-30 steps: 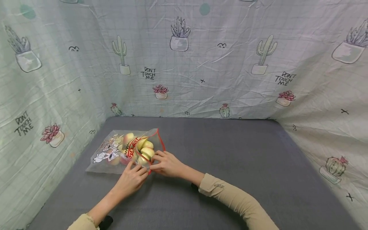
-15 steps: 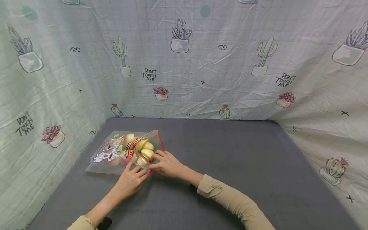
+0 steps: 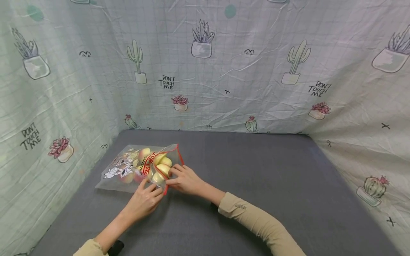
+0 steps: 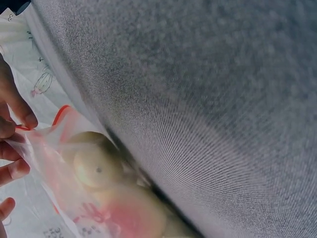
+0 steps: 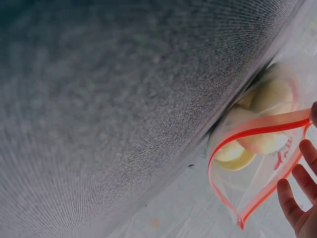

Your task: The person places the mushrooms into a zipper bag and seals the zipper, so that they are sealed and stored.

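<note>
A clear zip bag (image 3: 112,185) with cartoon print and a red zip strip lies on its side at the left of the table. Several yellow and reddish fruits (image 3: 162,171) fill it; their exact kind is unclear. The bag's mouth gapes to the right, its red strip (image 5: 267,126) parted in the right wrist view. My left hand (image 3: 145,200) pinches the bag's near edge beside the mouth. At the near corner of the mouth, my right hand (image 3: 187,182) pinches the red-edged rim. The left wrist view shows fingertips (image 4: 29,120) on that red edge.
Grey cloth covers the table (image 3: 256,170). A pale fabric curtain (image 3: 217,71) printed with cacti encloses its back and both sides. The bag lies near the left curtain. A dark band (image 3: 116,248) shows at my left wrist.
Both hands keep their hold near the mouth of the bag. My right fingertips have shifted very slightly left along the rim; the bag lies in nearly the same place.
</note>
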Tool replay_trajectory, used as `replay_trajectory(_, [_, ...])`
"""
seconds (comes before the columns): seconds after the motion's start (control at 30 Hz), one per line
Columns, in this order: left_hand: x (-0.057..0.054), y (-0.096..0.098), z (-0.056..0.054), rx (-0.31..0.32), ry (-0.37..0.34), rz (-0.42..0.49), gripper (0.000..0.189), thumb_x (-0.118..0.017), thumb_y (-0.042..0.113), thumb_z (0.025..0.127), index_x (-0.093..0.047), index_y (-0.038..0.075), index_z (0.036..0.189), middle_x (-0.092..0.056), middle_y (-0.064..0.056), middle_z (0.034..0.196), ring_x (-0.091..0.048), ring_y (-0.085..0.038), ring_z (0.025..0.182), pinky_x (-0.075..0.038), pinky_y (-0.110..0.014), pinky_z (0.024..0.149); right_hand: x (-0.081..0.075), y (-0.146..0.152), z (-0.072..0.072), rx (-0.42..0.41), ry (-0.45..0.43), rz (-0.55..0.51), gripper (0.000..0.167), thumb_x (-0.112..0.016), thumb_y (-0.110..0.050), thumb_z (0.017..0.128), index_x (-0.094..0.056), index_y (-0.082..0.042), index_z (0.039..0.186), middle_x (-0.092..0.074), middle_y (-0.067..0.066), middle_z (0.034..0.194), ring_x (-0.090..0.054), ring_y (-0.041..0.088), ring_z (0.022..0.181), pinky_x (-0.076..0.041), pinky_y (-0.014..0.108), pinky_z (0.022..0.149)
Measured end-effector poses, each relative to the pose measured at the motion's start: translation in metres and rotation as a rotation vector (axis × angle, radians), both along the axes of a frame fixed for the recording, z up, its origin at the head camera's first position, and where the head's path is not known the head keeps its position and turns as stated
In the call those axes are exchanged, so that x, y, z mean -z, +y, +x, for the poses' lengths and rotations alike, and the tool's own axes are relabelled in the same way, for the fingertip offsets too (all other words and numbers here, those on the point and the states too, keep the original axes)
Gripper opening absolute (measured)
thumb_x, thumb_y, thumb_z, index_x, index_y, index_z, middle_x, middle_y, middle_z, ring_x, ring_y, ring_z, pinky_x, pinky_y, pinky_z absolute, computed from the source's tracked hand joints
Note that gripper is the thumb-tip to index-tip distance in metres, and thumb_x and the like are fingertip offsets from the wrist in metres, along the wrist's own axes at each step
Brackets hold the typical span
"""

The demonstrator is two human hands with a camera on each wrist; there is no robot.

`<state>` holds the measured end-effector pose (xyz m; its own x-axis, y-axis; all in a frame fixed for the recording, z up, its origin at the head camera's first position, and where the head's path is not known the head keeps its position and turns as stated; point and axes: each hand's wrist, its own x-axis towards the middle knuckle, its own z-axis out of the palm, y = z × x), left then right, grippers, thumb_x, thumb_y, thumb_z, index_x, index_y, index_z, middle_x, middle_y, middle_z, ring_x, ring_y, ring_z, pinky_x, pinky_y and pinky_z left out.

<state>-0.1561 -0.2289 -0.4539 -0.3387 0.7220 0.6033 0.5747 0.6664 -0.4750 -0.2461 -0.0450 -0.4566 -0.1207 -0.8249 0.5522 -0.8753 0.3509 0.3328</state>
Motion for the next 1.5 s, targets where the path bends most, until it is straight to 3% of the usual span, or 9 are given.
replay_trajectory(0.27, [-0.003,-0.001,0.002,0.019,0.032,0.005,0.048,-0.021,0.015,0.095,-0.058,0.009,0.065,-0.055,0.001,0.064,-0.051,-0.019,0.064,-0.041,-0.047,0.074,-0.001,-0.002,-0.002,0.016,-0.018,-0.017,0.005,-0.058,-0.035,0.084,-0.063,-0.033,0.087,-0.055,-0.006,0.095,-0.048,0.011,0.087,-0.039,0.022,0.061])
replay_trajectory(0.53, [-0.006,-0.003,0.005,-0.015,0.013,-0.031,0.048,-0.020,0.015,0.095,-0.058,0.010,0.065,-0.055,0.002,0.065,-0.050,-0.019,0.065,-0.039,-0.047,0.077,-0.002,-0.002,-0.004,0.035,-0.038,-0.036,0.009,-0.060,-0.035,0.083,-0.065,-0.034,0.089,-0.055,-0.005,0.094,-0.049,0.012,0.089,-0.039,0.023,0.060])
replay_trajectory(1.5, [-0.013,-0.002,0.010,0.010,0.047,-0.016,0.046,-0.023,0.014,0.095,-0.054,0.008,0.062,-0.047,0.001,0.058,-0.045,-0.018,0.059,-0.039,-0.046,0.076,0.000,-0.002,-0.018,0.108,-0.046,-0.050,0.011,-0.057,-0.036,0.084,-0.065,-0.034,0.092,-0.052,-0.002,0.094,-0.046,0.013,0.083,-0.036,0.024,0.056])
